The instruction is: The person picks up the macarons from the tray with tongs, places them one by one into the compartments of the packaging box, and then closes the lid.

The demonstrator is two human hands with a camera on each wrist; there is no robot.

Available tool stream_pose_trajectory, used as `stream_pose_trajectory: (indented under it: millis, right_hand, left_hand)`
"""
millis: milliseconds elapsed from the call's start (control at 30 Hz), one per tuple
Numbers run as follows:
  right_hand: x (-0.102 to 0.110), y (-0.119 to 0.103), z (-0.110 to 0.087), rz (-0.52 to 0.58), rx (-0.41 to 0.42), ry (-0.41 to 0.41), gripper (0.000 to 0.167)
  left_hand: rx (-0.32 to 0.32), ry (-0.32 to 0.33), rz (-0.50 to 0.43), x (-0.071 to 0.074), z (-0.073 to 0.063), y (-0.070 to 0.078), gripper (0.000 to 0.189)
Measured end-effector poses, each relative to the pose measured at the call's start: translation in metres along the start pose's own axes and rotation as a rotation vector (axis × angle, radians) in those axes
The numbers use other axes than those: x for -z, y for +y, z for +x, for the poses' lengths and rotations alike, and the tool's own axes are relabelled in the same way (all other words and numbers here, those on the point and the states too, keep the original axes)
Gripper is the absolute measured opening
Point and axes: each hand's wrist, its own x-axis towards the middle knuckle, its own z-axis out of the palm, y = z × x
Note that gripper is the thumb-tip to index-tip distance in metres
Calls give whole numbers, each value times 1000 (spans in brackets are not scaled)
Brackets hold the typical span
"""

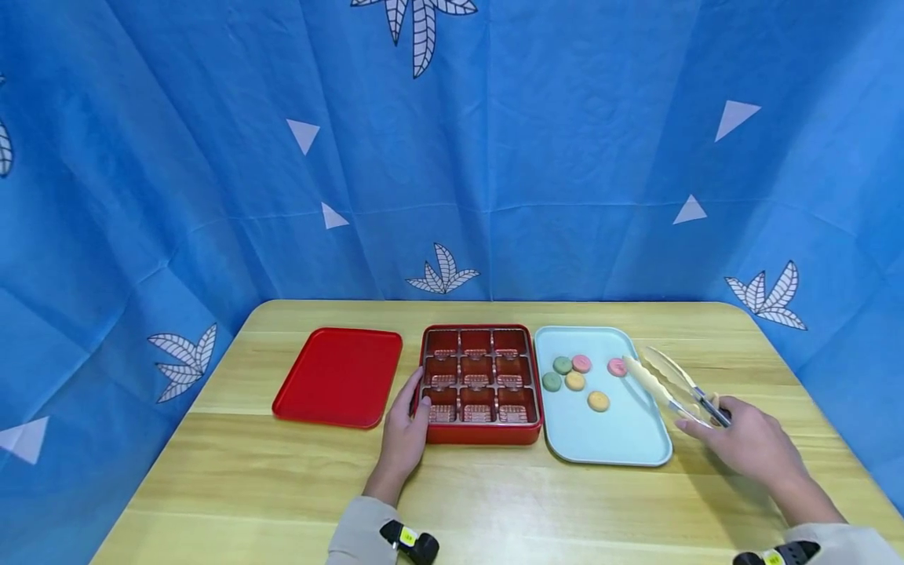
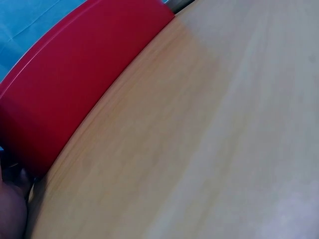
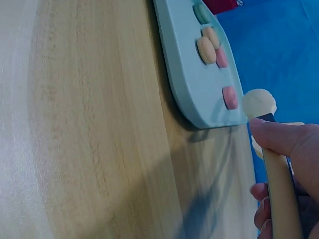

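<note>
My left hand (image 1: 406,428) rests at the left side of a red box (image 1: 483,434), fingers along its outer wall and thumb at the rim. A clear plastic insert (image 1: 477,384) divides the box into several compartments. My right hand (image 1: 759,443) holds tongs (image 1: 678,380) with pale tips and metal arms, the arms spread apart. One tip is close to a pink macaron (image 1: 617,367) on the light blue tray (image 1: 621,449). Also on this tray lie a yellow macaron (image 1: 598,401) and several other green, pink and yellow ones. The left wrist view shows mostly the box wall (image 2: 75,74).
A flat red square tray or lid (image 1: 339,377) lies left of the box. The blue tray stands right beside the box. All rest on a wooden table (image 1: 494,502), with a blue patterned cloth (image 1: 494,157) hanging behind it.
</note>
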Motion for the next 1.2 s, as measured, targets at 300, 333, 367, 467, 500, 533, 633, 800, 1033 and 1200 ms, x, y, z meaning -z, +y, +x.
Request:
stream_pose_trajectory:
  millis: [300,333,367,467,500,533,633,800,1033,1200]
  right_hand:
    - [4,-6,3,-29,25,-16,73]
    - [4,-7,3,-30,27,-22,73]
    - [4,-8,4,-32,28,-28,75]
    - [5,-9,5,-40,28,-44,85]
    - [5,-9,6,-43,26,-50,87]
    - [5,-10,7,-47,24,-56,90]
    - [5,-10,10,-58,14,-72,94]
    - [3,-10,11,-65,10,-84,93]
    - [3,-10,12,-70,14,-85,94]
    - [2,-11,13,-69,-1,-99,95]
  left_hand:
    - [3,-2,-3,1,0,2,50]
    - [3,-3,-3,1,0,2,50]
    - [4,-3,-3,1,0,1,50]
    - [0,-5,-3,1,0,1,50]
    - [-1,-6,-2,0,0,1,50]
    - [-3,-5,-1,0,0,1,50]
    - [-2,-1,-4,0,0,0,50]
    - [2,-2,-17,0,0,1,50]
    - [25,-7,-23,0,0,2,50]
    - [52,-14,-31,-1,1,1,49]
